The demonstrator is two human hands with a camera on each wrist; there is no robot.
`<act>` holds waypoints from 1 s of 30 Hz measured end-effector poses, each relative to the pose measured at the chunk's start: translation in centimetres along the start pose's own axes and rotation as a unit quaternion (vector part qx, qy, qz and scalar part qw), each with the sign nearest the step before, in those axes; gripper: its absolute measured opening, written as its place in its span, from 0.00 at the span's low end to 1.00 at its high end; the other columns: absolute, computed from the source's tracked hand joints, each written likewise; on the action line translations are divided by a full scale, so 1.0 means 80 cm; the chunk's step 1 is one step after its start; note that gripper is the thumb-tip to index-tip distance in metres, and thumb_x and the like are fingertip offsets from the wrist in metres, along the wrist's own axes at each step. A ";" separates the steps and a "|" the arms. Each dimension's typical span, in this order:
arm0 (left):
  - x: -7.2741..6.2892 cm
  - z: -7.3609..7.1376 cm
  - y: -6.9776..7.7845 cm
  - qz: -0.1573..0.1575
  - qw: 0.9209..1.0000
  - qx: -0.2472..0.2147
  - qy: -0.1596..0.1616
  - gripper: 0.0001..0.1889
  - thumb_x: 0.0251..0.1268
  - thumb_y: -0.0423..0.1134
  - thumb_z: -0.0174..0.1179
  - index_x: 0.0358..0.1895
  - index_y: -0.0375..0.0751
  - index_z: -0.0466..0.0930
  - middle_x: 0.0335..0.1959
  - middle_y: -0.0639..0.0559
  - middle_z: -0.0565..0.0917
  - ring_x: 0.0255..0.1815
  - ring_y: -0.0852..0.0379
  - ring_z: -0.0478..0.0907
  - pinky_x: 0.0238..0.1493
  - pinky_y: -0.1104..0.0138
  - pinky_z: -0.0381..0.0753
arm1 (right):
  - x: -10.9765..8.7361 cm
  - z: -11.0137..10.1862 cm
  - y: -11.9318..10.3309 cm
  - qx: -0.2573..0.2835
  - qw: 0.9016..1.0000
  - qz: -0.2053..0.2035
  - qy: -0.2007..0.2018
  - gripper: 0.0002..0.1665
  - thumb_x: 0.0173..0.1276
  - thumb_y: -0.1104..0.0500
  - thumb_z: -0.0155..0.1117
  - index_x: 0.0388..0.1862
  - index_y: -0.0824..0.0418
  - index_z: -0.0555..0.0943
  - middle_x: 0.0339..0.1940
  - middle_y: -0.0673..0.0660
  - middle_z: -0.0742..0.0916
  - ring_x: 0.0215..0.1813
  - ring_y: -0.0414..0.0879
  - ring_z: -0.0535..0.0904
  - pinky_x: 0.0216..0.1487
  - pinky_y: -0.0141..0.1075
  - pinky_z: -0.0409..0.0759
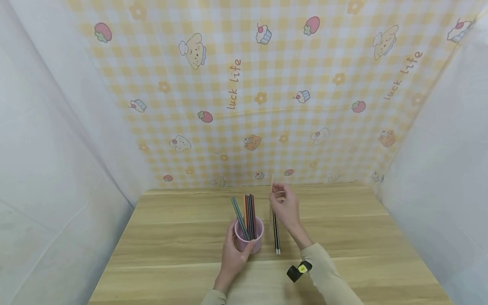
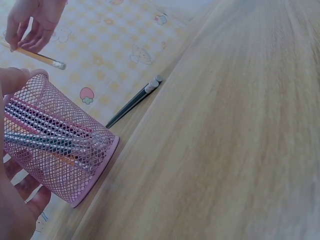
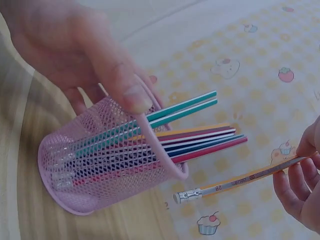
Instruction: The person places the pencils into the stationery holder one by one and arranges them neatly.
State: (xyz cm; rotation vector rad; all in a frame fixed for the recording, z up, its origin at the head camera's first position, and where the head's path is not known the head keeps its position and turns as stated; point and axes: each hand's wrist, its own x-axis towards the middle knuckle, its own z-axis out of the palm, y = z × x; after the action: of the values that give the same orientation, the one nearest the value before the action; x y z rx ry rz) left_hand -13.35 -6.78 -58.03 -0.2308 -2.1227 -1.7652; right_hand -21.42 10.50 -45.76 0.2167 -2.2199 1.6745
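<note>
A pink mesh pen cup stands on the table with several pencils in it, among them teal, red, dark and yellow ones. My left hand grips the cup from its left side, thumb near the rim. Beside the cup, my right hand pinches a yellow pencil between thumb and fingers. Its white eraser end points down toward the cup's side in the right wrist view. Below that hand lie black pencils on the wood, their white ends toward me.
The wooden table reaches back to a yellow checked cloth with printed figures. White cloth walls stand at both sides. A black strap with a yellow tag is at the right sleeve.
</note>
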 end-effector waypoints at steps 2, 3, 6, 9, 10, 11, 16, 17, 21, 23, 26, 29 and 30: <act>0.000 0.000 0.000 0.003 1.000 0.003 0.000 0.45 0.54 0.37 0.75 0.76 0.42 0.62 0.68 0.42 0.77 0.68 0.41 0.75 0.72 0.42 0.70 | 0.001 0.001 -0.004 0.010 1.000 -0.006 0.001 0.16 0.65 0.71 0.64 0.53 0.69 0.80 0.45 0.68 0.85 0.39 0.45 0.82 0.35 0.25 0.85; 0.000 0.000 0.000 0.003 1.000 0.004 0.000 0.45 0.54 0.37 0.75 0.76 0.42 0.62 0.68 0.42 0.77 0.68 0.41 0.75 0.72 0.42 0.70 | 0.001 0.001 -0.007 0.015 1.000 -0.008 0.002 0.17 0.65 0.72 0.64 0.53 0.70 0.80 0.45 0.68 0.85 0.39 0.45 0.81 0.35 0.25 0.85; 0.001 0.000 -0.001 0.007 1.000 0.008 -0.002 0.44 0.55 0.38 0.75 0.76 0.42 0.62 0.68 0.41 0.77 0.68 0.41 0.75 0.72 0.42 0.71 | 0.002 0.003 -0.015 0.023 1.000 -0.011 0.000 0.17 0.65 0.72 0.64 0.54 0.72 0.79 0.47 0.69 0.85 0.40 0.45 0.81 0.35 0.23 0.83; 0.002 0.000 0.000 0.002 1.000 0.006 -0.006 0.44 0.56 0.38 0.74 0.76 0.43 0.62 0.68 0.42 0.77 0.68 0.42 0.75 0.72 0.43 0.71 | 0.000 0.003 -0.030 0.024 1.000 -0.016 -0.006 0.18 0.66 0.74 0.62 0.54 0.75 0.78 0.47 0.72 0.84 0.41 0.50 0.81 0.36 0.21 0.82; 0.002 0.000 0.000 -0.001 1.000 0.004 -0.007 0.44 0.55 0.38 0.75 0.76 0.43 0.62 0.68 0.42 0.77 0.68 0.42 0.75 0.73 0.43 0.71 | -0.001 0.004 -0.037 0.025 0.999 -0.019 -0.009 0.18 0.65 0.75 0.62 0.54 0.76 0.77 0.47 0.73 0.84 0.41 0.52 0.82 0.36 0.22 0.82; 0.002 0.000 0.000 -0.005 1.000 0.002 -0.009 0.44 0.55 0.38 0.75 0.76 0.43 0.61 0.68 0.42 0.76 0.69 0.42 0.74 0.73 0.44 0.70 | -0.003 0.004 -0.044 0.026 0.999 -0.023 -0.012 0.18 0.65 0.75 0.62 0.54 0.77 0.77 0.47 0.74 0.83 0.41 0.54 0.82 0.36 0.22 0.82; 0.001 -0.001 0.001 -0.017 1.000 -0.007 -0.014 0.45 0.56 0.38 0.75 0.76 0.45 0.61 0.70 0.43 0.75 0.71 0.43 0.72 0.75 0.44 0.68 | -0.006 0.011 -0.063 0.023 0.999 -0.038 -0.028 0.17 0.64 0.77 0.62 0.53 0.78 0.77 0.44 0.74 0.83 0.41 0.60 0.83 0.35 0.25 0.84; 0.001 -0.001 0.001 -0.016 1.000 -0.006 -0.014 0.45 0.56 0.38 0.74 0.76 0.45 0.61 0.70 0.44 0.75 0.71 0.44 0.72 0.75 0.44 0.67 | -0.005 0.014 -0.059 0.022 0.999 -0.040 -0.029 0.17 0.64 0.77 0.62 0.53 0.78 0.77 0.44 0.74 0.84 0.41 0.61 0.83 0.35 0.25 0.84; 0.001 0.000 -0.002 -0.010 1.000 -0.010 -0.009 0.44 0.56 0.38 0.75 0.76 0.45 0.61 0.70 0.44 0.76 0.71 0.44 0.73 0.74 0.43 0.68 | -0.002 0.028 -0.032 0.021 0.998 -0.053 -0.032 0.17 0.64 0.76 0.63 0.52 0.74 0.79 0.43 0.73 0.84 0.40 0.61 0.84 0.34 0.26 0.84; 0.001 0.000 -0.003 -0.008 1.000 -0.011 -0.007 0.44 0.56 0.38 0.75 0.76 0.46 0.61 0.69 0.44 0.76 0.70 0.44 0.74 0.73 0.42 0.69 | -0.002 0.034 -0.021 0.021 0.998 -0.057 -0.036 0.16 0.63 0.75 0.64 0.51 0.72 0.79 0.42 0.71 0.85 0.40 0.59 0.84 0.33 0.26 0.84; 0.001 0.000 -0.003 -0.007 1.000 -0.012 -0.005 0.44 0.56 0.38 0.75 0.76 0.47 0.62 0.69 0.44 0.77 0.69 0.44 0.75 0.72 0.41 0.71 | -0.006 0.039 -0.012 0.022 0.997 -0.056 -0.049 0.17 0.63 0.75 0.65 0.51 0.69 0.80 0.41 0.68 0.86 0.39 0.56 0.84 0.33 0.26 0.85; 0.001 0.001 -0.002 -0.011 1.000 -0.006 -0.006 0.44 0.56 0.39 0.74 0.76 0.48 0.62 0.69 0.45 0.77 0.69 0.45 0.75 0.71 0.41 0.72 | -0.010 0.043 -0.004 0.016 0.997 -0.051 -0.061 0.17 0.62 0.73 0.65 0.51 0.69 0.80 0.41 0.64 0.86 0.39 0.52 0.84 0.34 0.27 0.86; 0.001 0.000 -0.001 -0.014 1.000 -0.005 -0.007 0.44 0.56 0.40 0.74 0.76 0.49 0.61 0.69 0.45 0.77 0.69 0.45 0.75 0.71 0.42 0.72 | -0.012 0.044 -0.002 0.012 0.997 -0.049 -0.064 0.17 0.62 0.73 0.65 0.51 0.68 0.80 0.41 0.62 0.86 0.40 0.51 0.84 0.35 0.27 0.86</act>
State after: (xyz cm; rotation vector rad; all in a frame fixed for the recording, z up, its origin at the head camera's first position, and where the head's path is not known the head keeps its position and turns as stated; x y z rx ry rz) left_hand -13.48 -6.77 -58.08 -0.2188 -2.1382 -1.7948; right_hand -21.13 7.01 -46.82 0.4416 -2.2418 1.6780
